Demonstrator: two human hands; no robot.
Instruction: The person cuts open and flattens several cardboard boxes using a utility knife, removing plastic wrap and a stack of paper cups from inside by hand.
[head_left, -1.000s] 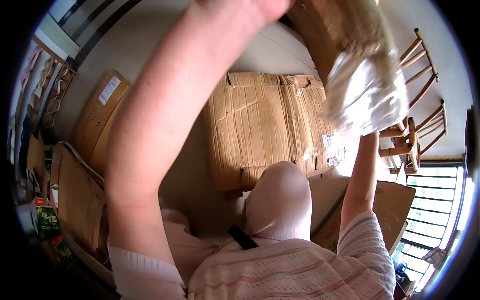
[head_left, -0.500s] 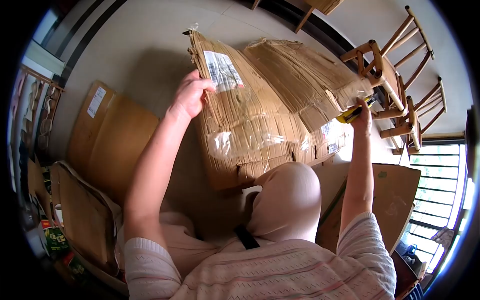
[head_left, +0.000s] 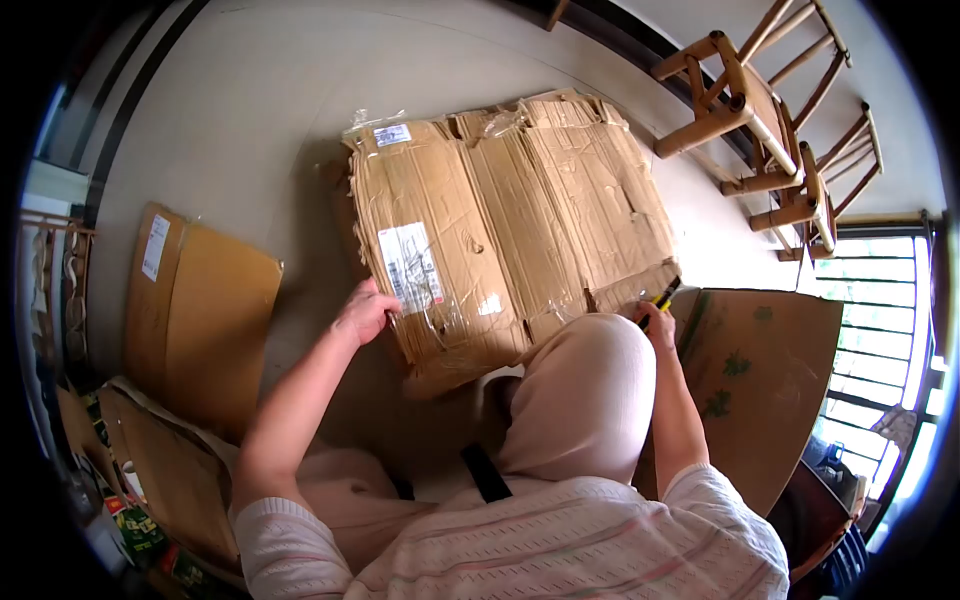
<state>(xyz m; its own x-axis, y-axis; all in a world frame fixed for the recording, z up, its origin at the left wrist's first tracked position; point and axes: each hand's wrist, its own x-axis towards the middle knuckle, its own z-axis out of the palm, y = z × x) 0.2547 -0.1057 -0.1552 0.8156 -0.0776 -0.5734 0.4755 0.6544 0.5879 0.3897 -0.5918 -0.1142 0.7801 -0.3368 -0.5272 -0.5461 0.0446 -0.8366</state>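
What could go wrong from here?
1. The right hand holds a yellow knife close to the raised knee; a slip might nick the leg. I can't tell whether the blade is out.
2. The left hand holds the flattened cardboard at its edge; if that grip slips, the cardboard could shift.
3. Loose clear tape sticks out at the cardboard's far left corner and may snag.

The flattened box (head_left: 555,215) is made of matt, creased cardboard, patched with glossy clear tape (head_left: 490,303); the chairs (head_left: 764,112) are built of smooth-looking wood.
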